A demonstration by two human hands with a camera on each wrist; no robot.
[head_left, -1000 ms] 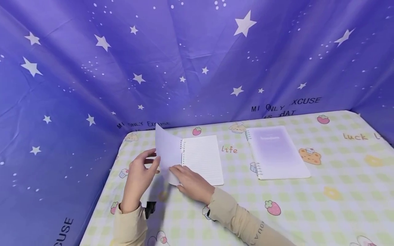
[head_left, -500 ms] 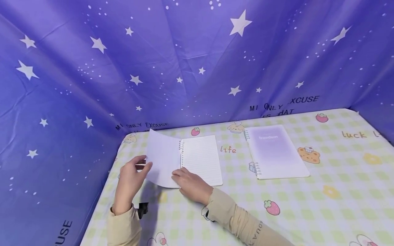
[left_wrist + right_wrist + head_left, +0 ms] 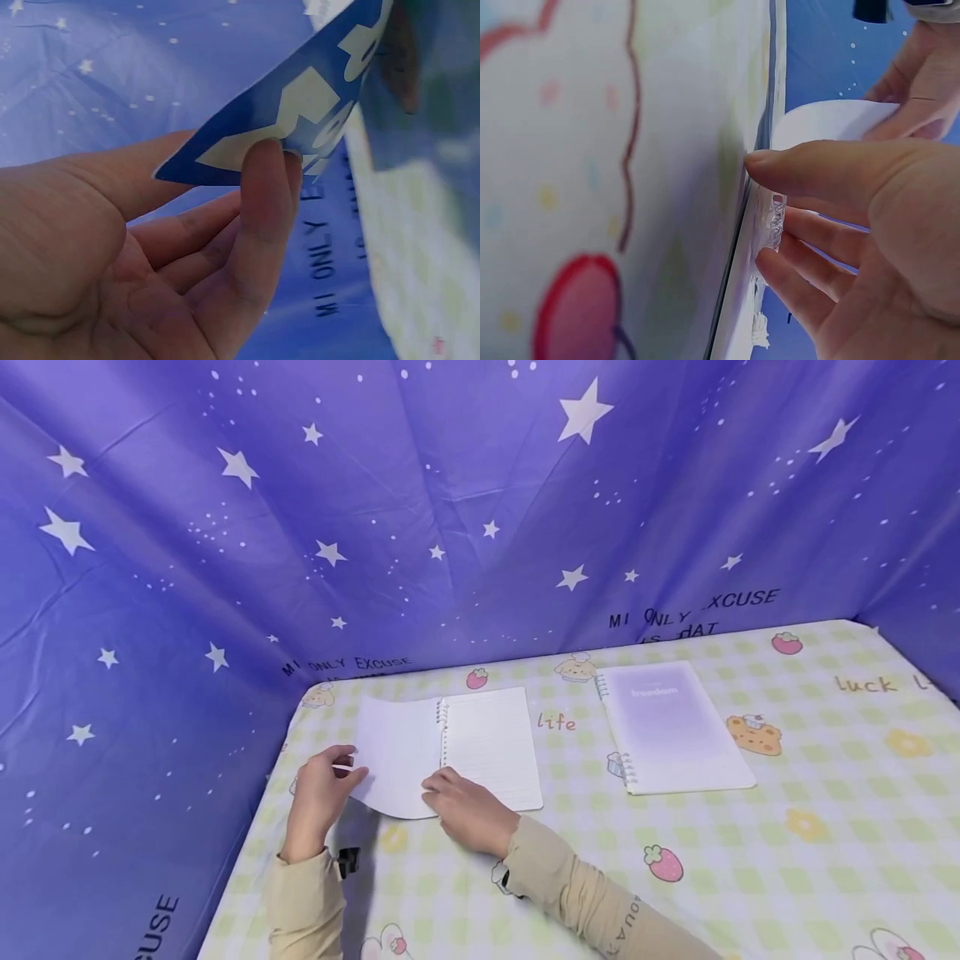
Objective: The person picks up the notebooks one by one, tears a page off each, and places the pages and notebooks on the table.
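Open notebook (image 3: 491, 752) lies on the tablecloth (image 3: 750, 893) in front of me, left of centre, ruled page on the right, pale cover (image 3: 397, 752) out to the left, its free side raised and its near edge bowed. My left hand (image 3: 321, 797) is narrowed to a pinch at the cover's outer edge; left wrist view has a corner of the blue printed face (image 3: 307, 101) between thumb and index, fingertip on the blue side, thumb passing behind, other fingers bent below. My right hand (image 3: 476, 817) is at the near end of the binding, fingers bent onto it; right wrist view puts the thumb on the notebook's near edge and fingertips by the clear rings (image 3: 778, 217). Can't tell if that one pinches or just presses. Second notebook (image 3: 678, 735), lilac, closed, "freedom" on its cover, rings on its left side, lies flat to the right, well apart from both hands. Word "life" (image 3: 557, 723) shows on the cloth between the two notebooks, nearer the open one. Cloth is green-and-white check with strawberries, bears, flowers. Blue-purple curtain (image 3: 450, 460) with white stars hangs behind. Beige sleeves on both my arms, black piece (image 3: 348, 862) at the left wrist.
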